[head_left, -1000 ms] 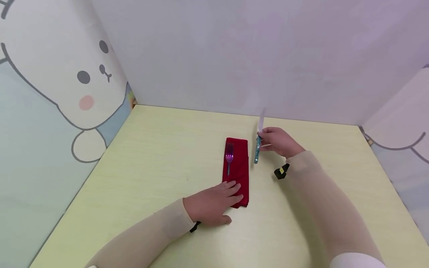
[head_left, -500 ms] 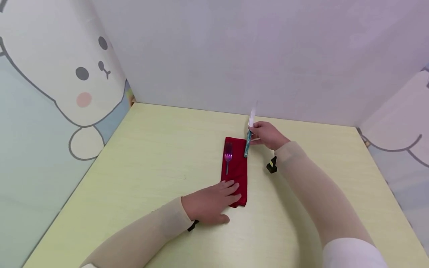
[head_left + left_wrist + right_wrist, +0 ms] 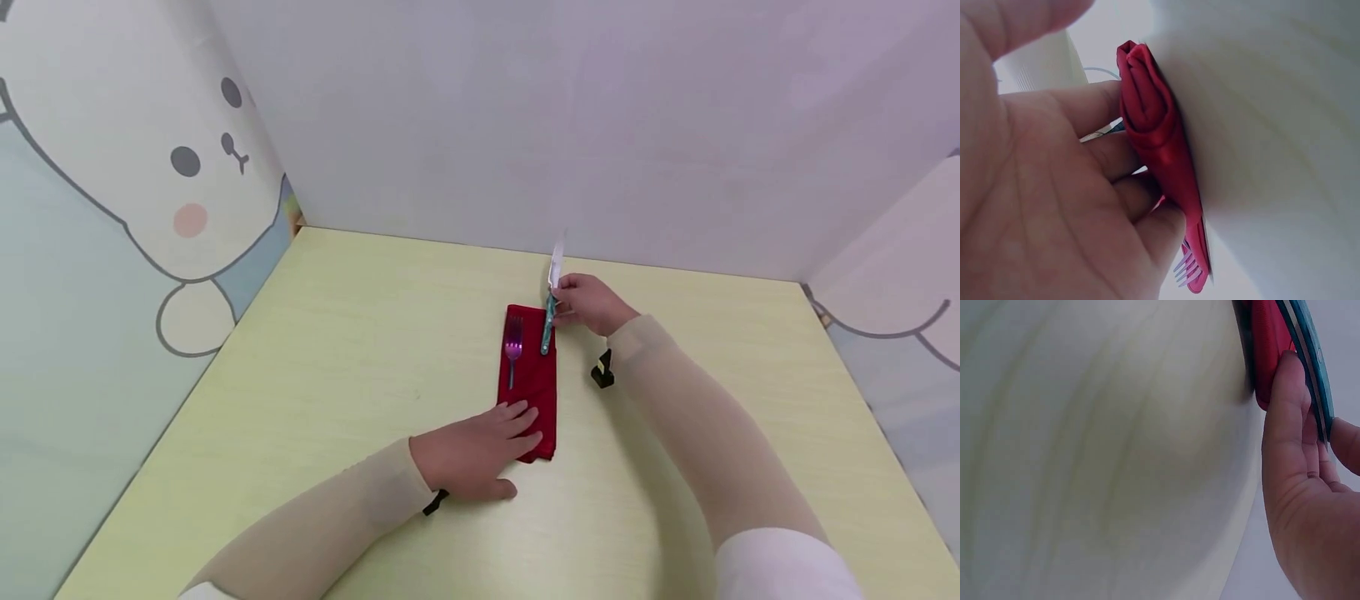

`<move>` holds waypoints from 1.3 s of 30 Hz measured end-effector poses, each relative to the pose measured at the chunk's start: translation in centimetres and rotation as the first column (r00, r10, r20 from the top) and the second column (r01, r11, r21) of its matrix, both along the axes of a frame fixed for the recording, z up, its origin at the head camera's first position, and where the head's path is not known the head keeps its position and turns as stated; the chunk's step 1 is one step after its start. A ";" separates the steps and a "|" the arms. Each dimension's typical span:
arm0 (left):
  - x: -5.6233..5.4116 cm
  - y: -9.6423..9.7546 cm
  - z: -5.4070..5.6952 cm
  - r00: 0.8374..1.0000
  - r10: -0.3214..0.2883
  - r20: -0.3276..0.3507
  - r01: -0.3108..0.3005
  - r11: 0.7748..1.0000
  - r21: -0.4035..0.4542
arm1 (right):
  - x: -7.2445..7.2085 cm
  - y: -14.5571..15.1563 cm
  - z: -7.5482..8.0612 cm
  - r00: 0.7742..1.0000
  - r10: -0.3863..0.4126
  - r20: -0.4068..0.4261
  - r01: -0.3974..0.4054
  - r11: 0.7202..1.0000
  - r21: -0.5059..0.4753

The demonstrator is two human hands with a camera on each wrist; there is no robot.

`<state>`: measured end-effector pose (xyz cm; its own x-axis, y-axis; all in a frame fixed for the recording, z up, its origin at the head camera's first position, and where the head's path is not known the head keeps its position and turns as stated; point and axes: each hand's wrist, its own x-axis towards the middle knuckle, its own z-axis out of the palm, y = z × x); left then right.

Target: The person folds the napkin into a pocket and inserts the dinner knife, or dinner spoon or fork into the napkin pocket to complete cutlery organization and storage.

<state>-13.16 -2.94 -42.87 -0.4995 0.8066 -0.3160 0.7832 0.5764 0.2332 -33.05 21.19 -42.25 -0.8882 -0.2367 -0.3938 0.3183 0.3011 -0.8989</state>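
Observation:
A folded red cloth napkin [image 3: 534,375] lies lengthwise on the table, its layers visible at the near end in the left wrist view. On its left half rests a shiny purple fork [image 3: 513,343], tines pointing away. My left hand [image 3: 476,454] lies with spread, straight fingers on the napkin's near end, thumb on the tabletop. With my right hand [image 3: 592,304] I pinch a table knife [image 3: 548,321] by its teal handle between thumb and fingers. The knife's blade points to the back wall, and its handle is over the napkin's far right side. In the right wrist view the handle [image 3: 1311,362] stands just off the red cloth.
The pale yellow table [image 3: 360,333] reaches back to a plain whitish wall [image 3: 450,125]. Side walls carry cartoon animal drawings [image 3: 210,167]. A small black wrist device [image 3: 602,371] hangs under my right wrist.
My right hand has carried the knife left, from beside the napkin to over its far right edge. The left hand, fork and napkin have stayed in place.

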 end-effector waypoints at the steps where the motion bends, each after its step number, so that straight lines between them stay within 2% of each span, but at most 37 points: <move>1: 0.0 0.0 0.0 1.000 -0.001 0.002 0.001 1.000 -0.001 | 0.0 0.0 -0.1 1.000 0.001 0.004 -0.001 1.000 0.000; 9: -0.1 0.0 0.1 1.000 0.010 0.030 -0.010 1.000 0.001 | 0.6 0.5 -0.7 0.999 0.030 0.012 -0.029 0.999 -0.029; 16: 0.1 0.1 0.0 1.000 -0.004 0.015 0.004 1.000 0.016 | 1.7 0.5 -0.9 0.997 0.073 0.007 -0.073 0.997 -0.035; 23: 0.3 0.1 -0.2 1.000 -0.010 0.013 0.010 0.999 0.033 | 2.6 0.5 -1.0 0.990 0.134 0.036 -0.135 0.991 0.027; 30: 0.2 0.3 -0.3 1.000 -0.011 0.008 0.011 0.999 0.031 | 3.1 0.4 -0.9 0.980 0.168 0.106 -0.174 0.983 0.053; 39: 0.1 0.3 -0.3 1.000 -0.006 0.023 0.005 1.000 0.024 | 3.5 0.4 -0.6 0.965 0.229 0.124 -0.241 0.967 0.088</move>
<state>-13.04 -2.69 -43.19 -0.4879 0.8169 -0.3075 0.7806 0.5660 0.2651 -29.58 21.60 -42.85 -0.7614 -0.3874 -0.5198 0.3240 0.4671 -0.8227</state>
